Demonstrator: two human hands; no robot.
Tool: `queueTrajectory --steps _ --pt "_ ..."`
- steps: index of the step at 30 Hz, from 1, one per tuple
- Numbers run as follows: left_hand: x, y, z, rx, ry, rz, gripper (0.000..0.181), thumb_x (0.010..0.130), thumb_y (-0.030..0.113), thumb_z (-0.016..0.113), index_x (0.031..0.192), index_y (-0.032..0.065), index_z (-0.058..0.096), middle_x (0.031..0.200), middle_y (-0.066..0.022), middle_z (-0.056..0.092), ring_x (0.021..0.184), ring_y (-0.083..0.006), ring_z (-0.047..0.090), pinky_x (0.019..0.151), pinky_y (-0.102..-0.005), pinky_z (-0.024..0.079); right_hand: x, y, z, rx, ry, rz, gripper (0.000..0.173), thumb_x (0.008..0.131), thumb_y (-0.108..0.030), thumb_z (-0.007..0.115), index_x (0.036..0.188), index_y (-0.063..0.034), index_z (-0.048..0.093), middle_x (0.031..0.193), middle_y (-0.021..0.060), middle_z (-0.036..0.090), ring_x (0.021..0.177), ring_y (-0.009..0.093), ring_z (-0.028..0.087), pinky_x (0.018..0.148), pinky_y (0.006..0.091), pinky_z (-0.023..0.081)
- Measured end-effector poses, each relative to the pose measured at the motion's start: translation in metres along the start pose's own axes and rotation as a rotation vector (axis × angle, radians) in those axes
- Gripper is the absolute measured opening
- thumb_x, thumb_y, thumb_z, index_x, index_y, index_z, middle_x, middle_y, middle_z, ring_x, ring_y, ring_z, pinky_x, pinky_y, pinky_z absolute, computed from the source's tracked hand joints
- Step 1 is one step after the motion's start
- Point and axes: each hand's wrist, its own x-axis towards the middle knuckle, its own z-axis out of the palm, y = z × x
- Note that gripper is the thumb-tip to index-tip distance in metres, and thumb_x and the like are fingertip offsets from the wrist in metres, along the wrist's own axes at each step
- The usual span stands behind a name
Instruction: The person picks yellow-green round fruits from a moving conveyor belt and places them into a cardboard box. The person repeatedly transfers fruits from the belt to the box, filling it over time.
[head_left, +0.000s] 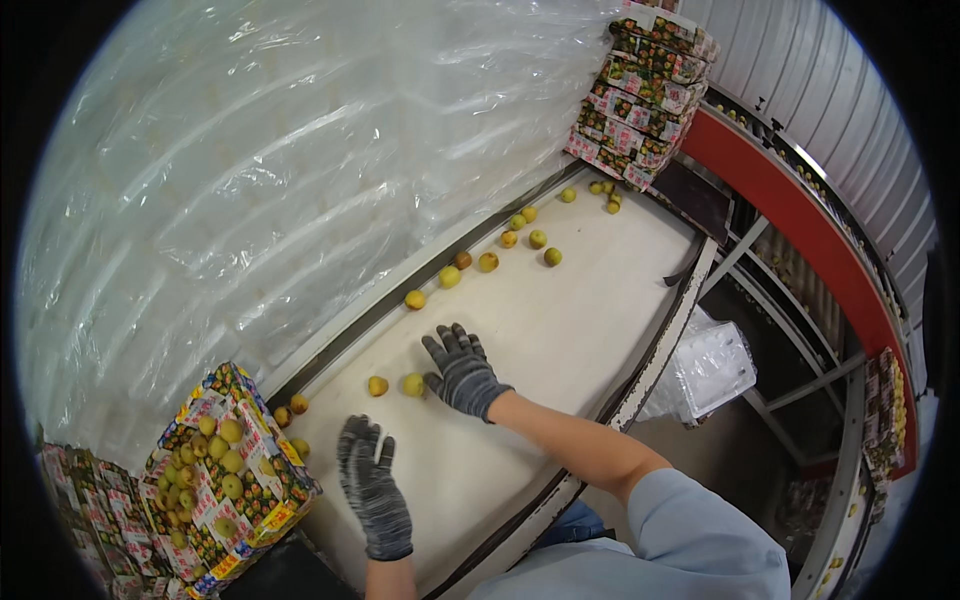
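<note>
My left hand (375, 487), in a grey knitted glove, hovers over or rests on the white sorting surface (570, 330); its fingers point away from me and it holds nothing. To its right, my right hand (466, 375), gloved alike, is spread with nothing in its grip. Beside the right thumb sits a yellow-green round fruit (413, 385), perhaps a jujube; I cannot tell whether they touch. A browner fruit (377, 386) lies just left of it. Several more fruits (449, 277) are strung along the far edge, some with brown patches.
A printed carton (255, 480) with fruits inside stands at the left end. Stacked printed cartons (637, 97) rise at the far end. Plastic-wrapped white stacks (300, 165) line the far side. On the right are a white foam box (712, 371) and a red-sided conveyor (787, 202).
</note>
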Motion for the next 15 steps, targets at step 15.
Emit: queueTrajectory --steps 15 --pt "0.012 -0.049 -0.022 0.266 0.069 -0.083 0.027 0.093 0.007 0.053 0.118 0.0012 0.058 0.113 -0.0078 0.062 0.101 -0.0141 0.06 0.088 -0.029 0.049 0.119 0.088 0.024 -0.001 0.325 0.263 0.037 0.087 -0.022 0.052 0.117 -0.003 0.058 0.123 0.0185 0.057 0.11 0.034 0.056 0.093 0.044 0.044"
